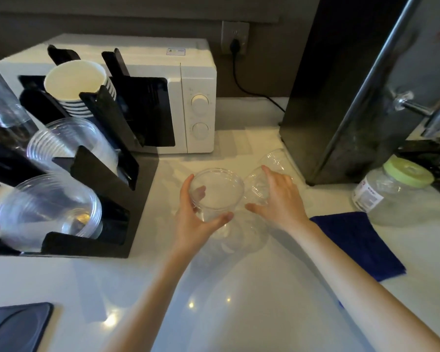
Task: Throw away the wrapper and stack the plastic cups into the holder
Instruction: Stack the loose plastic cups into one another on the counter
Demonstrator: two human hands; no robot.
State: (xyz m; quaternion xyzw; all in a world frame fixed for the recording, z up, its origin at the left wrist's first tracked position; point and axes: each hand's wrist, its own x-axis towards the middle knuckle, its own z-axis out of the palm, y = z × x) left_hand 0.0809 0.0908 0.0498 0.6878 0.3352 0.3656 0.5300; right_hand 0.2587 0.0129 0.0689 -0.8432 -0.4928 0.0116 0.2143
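Two hands work at frame centre: my left hand (pixel 198 219) wraps an upright clear plastic cup (pixel 216 193), fingers curled around its wall, while my right hand (pixel 277 199) closes on a tipped clear cup (pixel 258 185) beside it on the white desk (pixel 239 301). The black holder (pixel 107 174) sits at left.

The clear cups (pixel 241 232) lying on the table (pixel 239 301) below the hands are so transparent that their number and outlines cannot be told. The left hand (pixel 196 219) shows its fingers only through the wall of the upright cup (pixel 216 191). At the table's left edge, the black holder (pixel 107 184) is cut off, as is the dark flat thing (pixel 15 326) at the near left corner. The jar's (pixel 394 191) label is too small to read.
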